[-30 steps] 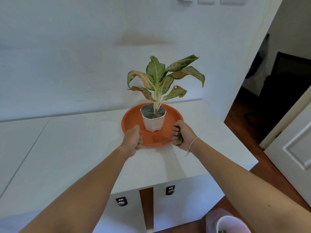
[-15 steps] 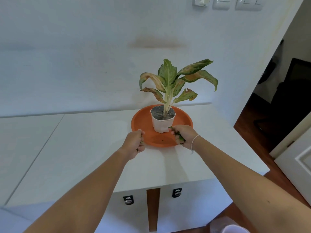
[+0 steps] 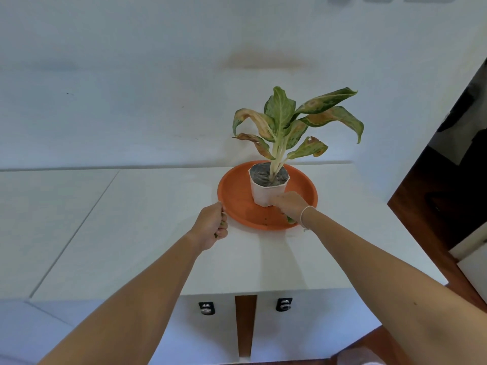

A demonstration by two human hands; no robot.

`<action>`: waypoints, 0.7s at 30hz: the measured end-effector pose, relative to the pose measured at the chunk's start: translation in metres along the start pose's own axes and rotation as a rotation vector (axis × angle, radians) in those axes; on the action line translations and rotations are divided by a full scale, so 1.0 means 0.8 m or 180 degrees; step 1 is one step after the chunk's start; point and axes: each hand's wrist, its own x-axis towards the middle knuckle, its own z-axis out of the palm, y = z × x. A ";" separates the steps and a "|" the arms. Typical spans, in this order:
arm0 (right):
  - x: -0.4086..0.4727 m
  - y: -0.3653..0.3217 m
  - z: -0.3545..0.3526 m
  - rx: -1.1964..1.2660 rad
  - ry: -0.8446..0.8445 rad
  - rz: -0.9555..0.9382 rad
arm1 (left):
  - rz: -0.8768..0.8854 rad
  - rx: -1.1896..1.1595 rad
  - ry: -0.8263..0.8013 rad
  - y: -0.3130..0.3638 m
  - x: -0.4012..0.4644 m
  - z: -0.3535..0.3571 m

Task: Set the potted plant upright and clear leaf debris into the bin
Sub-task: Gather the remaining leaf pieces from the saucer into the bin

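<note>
The potted plant (image 3: 290, 122), green leaves with brown patches, stands upright in a white pot (image 3: 259, 192) on an orange saucer (image 3: 237, 198) at the back right of the white cabinet top (image 3: 147, 233). My left hand (image 3: 210, 225) is a fist at the saucer's left rim, with green leaf debris (image 3: 223, 223) showing between the fingers. My right hand (image 3: 288, 204) lies over the saucer's front, fingers against the pot's base, closed on a green leaf piece (image 3: 290, 219). Small dark crumbs (image 3: 265, 219) lie on the saucer.
The wall rises right behind the plant. The cabinet front below has two dark handles (image 3: 206, 308) and a brown gap. An open doorway (image 3: 453, 154) and wooden floor are to the right. A pale blurred shape (image 3: 353, 358) sits at the bottom edge.
My right hand has moved from the saucer's right rim inward to the pot's base. My left hand stays at the left rim. The view tilted up, so the bin dropped out of sight.
</note>
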 end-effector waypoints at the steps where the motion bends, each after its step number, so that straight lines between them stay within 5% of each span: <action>1: 0.002 0.003 -0.001 -0.0312 -0.0032 -0.0161 | -0.0003 -0.0004 0.0011 -0.001 0.000 0.000; 10: 0.010 0.006 0.003 -0.2175 -0.0438 -0.0769 | -0.0006 -0.0001 0.0117 -0.001 0.001 0.006; 21: 0.016 0.014 0.016 -0.2574 -0.0181 -0.1152 | -0.0061 -0.0009 0.0214 -0.007 0.002 0.009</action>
